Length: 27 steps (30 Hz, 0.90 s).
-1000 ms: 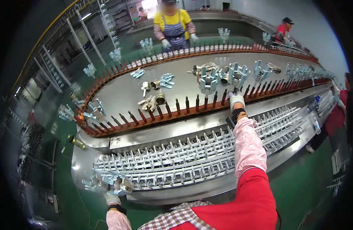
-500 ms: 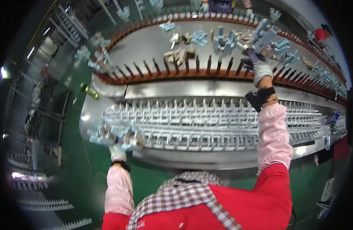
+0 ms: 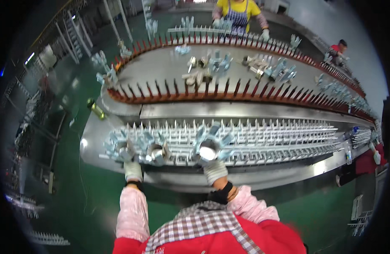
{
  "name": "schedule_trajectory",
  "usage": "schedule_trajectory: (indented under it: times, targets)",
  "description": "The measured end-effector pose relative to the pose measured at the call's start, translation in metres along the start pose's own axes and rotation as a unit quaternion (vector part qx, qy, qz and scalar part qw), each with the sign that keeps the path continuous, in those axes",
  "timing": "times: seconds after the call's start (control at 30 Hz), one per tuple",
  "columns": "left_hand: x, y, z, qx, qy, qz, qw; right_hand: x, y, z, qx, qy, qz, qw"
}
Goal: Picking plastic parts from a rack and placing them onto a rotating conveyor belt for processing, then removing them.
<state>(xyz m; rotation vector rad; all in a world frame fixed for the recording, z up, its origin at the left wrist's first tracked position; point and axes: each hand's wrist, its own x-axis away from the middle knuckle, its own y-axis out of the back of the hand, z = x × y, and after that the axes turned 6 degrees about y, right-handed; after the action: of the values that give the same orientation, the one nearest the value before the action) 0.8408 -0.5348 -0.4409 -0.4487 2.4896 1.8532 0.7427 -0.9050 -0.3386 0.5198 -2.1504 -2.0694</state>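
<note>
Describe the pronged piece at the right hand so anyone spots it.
Find the steel bench bearing pale metal racks. On its near side, beyond the gloved right hand, is a blue-pronged piece. Unlike the paired pieces by the left hand, its centre glares white.

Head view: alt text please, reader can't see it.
A person's gloved right hand holds a ring part with blue prongs, the left hand is at two similar parts, by rows of toothed metal bars. Beyond, a rail of upright pins edges a metal table; a co-worker stands across it.
</note>
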Motion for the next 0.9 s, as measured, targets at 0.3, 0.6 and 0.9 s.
schedule_trajectory:
  times: [0.3, 0.6, 0.9]
  targets:
    - [-0.015, -0.027, 0.025, -0.263, -0.063, 0.014, 0.963, -0.01, -0.072, 0.019, -0.355, -0.138, 0.003, 0.925]
    - [0.032, 0.033, -0.048, 0.433, 0.08, -0.011, 0.898, -0.019, -0.057, 0.014, -0.319, -0.205, -0.021, 0.925]
    - [0.144, 0.022, -0.147, 0.54, -0.013, 0.248, 0.804, -0.017, -0.077, 0.01, -0.413, -0.192, -0.074, 0.887]
